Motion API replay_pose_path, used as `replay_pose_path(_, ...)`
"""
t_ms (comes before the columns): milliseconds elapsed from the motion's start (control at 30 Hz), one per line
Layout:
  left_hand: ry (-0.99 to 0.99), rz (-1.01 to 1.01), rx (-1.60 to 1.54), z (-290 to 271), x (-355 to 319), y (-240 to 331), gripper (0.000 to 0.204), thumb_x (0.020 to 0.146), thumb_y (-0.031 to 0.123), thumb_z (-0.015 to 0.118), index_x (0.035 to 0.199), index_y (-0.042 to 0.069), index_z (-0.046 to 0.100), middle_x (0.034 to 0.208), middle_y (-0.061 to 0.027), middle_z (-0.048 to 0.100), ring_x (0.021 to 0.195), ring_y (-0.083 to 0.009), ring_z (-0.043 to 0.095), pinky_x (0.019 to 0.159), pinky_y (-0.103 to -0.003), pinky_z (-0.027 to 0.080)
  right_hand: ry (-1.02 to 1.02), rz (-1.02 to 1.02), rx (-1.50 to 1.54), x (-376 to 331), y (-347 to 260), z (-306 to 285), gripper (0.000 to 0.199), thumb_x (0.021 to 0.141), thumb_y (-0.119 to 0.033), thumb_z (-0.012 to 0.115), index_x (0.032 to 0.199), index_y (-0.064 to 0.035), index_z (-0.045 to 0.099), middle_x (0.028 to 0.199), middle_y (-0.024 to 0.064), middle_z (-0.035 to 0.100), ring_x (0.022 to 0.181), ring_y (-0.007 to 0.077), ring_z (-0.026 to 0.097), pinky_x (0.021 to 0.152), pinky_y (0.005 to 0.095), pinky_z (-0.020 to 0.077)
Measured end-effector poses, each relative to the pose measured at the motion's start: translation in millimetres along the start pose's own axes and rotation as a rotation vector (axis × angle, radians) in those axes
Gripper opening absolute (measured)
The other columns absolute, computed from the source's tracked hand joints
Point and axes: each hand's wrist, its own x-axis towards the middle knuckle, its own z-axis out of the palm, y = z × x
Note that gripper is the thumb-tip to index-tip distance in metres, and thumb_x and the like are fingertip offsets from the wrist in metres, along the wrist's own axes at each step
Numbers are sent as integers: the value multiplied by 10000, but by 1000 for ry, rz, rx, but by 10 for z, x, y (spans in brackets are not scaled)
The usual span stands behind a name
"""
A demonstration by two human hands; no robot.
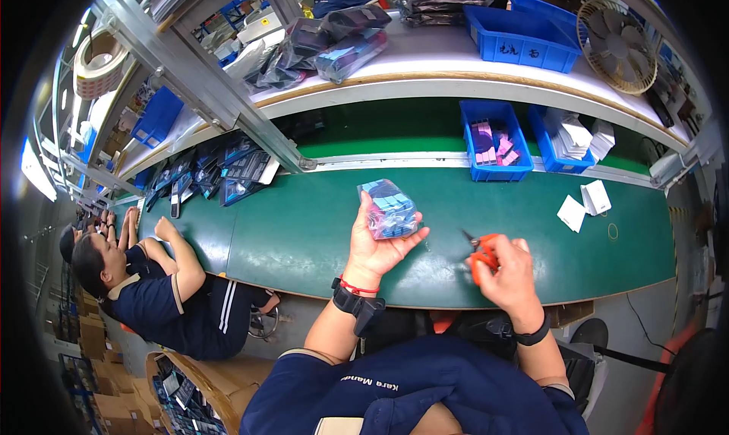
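My left hand (377, 245) is raised over the green table, palm up, with its fingers curled round a clear plastic bag of small blue pieces (390, 208). In my right hand (506, 273) is a pair of scissors (484, 257) with orange handles. Their dark, pointed blades face up and to the left, toward the bag but apart from it. My right fingers are wrapped about the handles.
Two white packets (596, 197) lie at the right of the green table (304, 237). Behind them stand a blue bin of pink and purple pieces (496, 169) and a blue bin of white packets (558, 161). Dark packages (243, 173) pile up at the left. A co-worker (163, 298) sits there.
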Motion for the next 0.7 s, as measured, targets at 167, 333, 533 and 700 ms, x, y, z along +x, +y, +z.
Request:
replay_pose_path(167, -55, -119, 90, 138, -76, -100, 541, 845, 571, 510, 1153, 126, 498, 997, -144, 591, 899, -325, 598, 805, -509, 488, 2, -190, -12, 188, -243, -15, 369, 626, -336, 770, 804, -73, 583, 652, 61, 582, 575, 246, 528, 603, 341, 339)
replay_pose_path(333, 23, -144, 114, 189, -92, -146, 517, 862, 565, 484, 1206, 179, 481, 996, -122, 594, 888, -322, 598, 780, -503, 486, -19, -234, -58, 204, -225, -20, 407, 606, -398, 783, 764, -78, 588, 618, 46, 573, 527, 237, 510, 587, 336, 321)
replay_pose_path(533, 44, -161, 174, 213, -106, -181, 500, 879, 555, 460, 1259, 231, 467, 1003, -88, 592, 875, -316, 597, 786, -525, 476, 25, -258, -4, 208, -185, -23, 380, 565, -361, 808, 703, -78, 595, 521, 31, 480, 455, 206, 399, 564, 327, 283)
replay_pose_path(700, 24, -170, 220, 223, -120, -196, 514, 882, 539, 468, 1271, 204, 453, 1017, -72, 584, 878, -294, 598, 785, -523, 479, 12, -295, 27, 219, -181, -50, 364, 577, -346, 799, 716, -72, 603, 552, 36, 515, 476, 219, 440, 570, 325, 288)
